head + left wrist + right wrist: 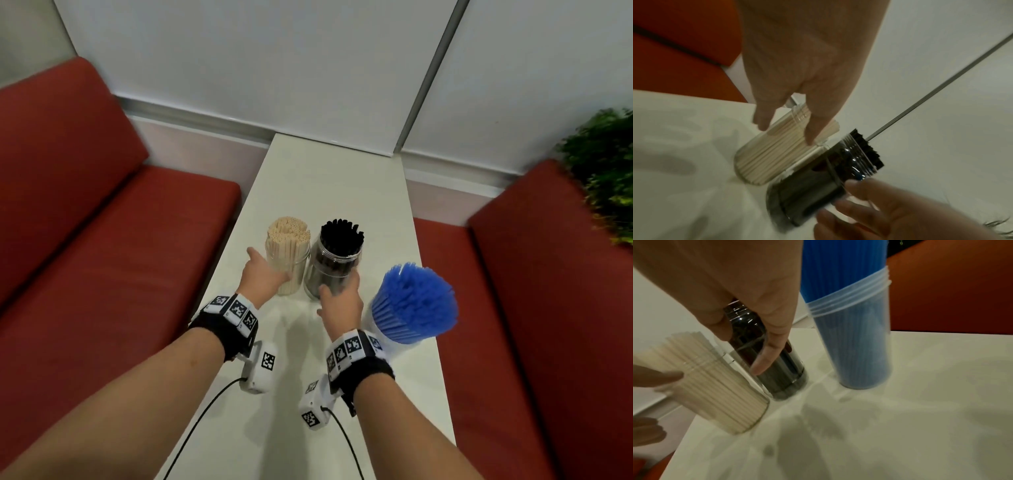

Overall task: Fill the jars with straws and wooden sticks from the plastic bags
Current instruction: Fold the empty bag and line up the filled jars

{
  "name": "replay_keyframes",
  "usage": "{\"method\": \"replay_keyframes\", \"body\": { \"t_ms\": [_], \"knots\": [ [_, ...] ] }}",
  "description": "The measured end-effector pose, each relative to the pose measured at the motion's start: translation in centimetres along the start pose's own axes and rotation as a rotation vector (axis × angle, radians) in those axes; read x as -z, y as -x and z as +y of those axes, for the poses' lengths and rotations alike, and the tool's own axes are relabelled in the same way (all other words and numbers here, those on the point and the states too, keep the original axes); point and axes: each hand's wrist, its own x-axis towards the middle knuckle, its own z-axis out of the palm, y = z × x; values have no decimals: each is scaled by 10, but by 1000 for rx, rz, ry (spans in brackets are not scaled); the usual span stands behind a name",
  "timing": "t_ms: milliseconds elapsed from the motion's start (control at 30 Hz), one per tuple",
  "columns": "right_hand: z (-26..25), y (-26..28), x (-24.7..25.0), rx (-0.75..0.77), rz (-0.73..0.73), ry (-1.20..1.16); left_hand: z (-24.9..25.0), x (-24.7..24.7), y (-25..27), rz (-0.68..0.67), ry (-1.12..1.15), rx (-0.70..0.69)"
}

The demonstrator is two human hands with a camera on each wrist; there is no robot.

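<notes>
Stood upright mid-surface, side by side and touching: a clear jar of pale straws (287, 260) toward the left edge and a jar of black straws (334, 265) beside it. Wrapped around them, fingers curled: left hand (262, 274) on the pale jar, right hand (342, 301) on the black one. Stood near the right edge: a jar of blue straws (409, 308).

dim, even indoor light — soft shadows on the table (329, 178), both wrist views motion-blurred and edge-warped.
</notes>
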Motion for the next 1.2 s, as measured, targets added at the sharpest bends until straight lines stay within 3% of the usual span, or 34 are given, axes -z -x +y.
{"method": "replay_keyframes", "body": {
  "t_ms": [100, 200, 267, 333, 433, 500, 600, 733, 800, 867, 1000, 1067, 1200],
  "knots": [
    [36, 30, 14, -70, -152, 85, -21, -16, 32, -324, -203, 14],
    [70, 45, 51, -355, -287, 150, -18, -46, 60, -607, -244, -79],
    [83, 45, 85, -511, -260, 190, -5, -67, 72, -661, -259, -160],
    [86, 36, 117, -536, -156, 155, 12, -86, 79, -661, -229, -238],
    [76, 16, 150, -334, -14, 104, 40, -109, 86, -651, -96, -414],
    [67, 0, 160, -173, -15, 77, 56, -124, 86, -625, 55, -500],
    [58, -22, 167, -74, -39, 46, 72, -144, 73, -521, 122, -516],
    [49, -53, 183, -66, -221, 47, 79, -169, 44, -380, 139, -468],
    [33, -65, 194, 14, -202, 148, 81, -180, 34, -337, 166, -469],
    [7, -75, 198, 171, -85, 322, 81, -190, 26, -356, 254, -455],
    [-36, -100, 172, 421, -86, 880, 75, -205, 13, -385, 430, -431],
    [-44, -113, 154, 399, -114, 1031, 74, -210, 10, -360, 430, -420],
    [-51, -134, 136, 378, -18, 1032, 73, -222, 0, -432, 605, -413]
  ]
}}
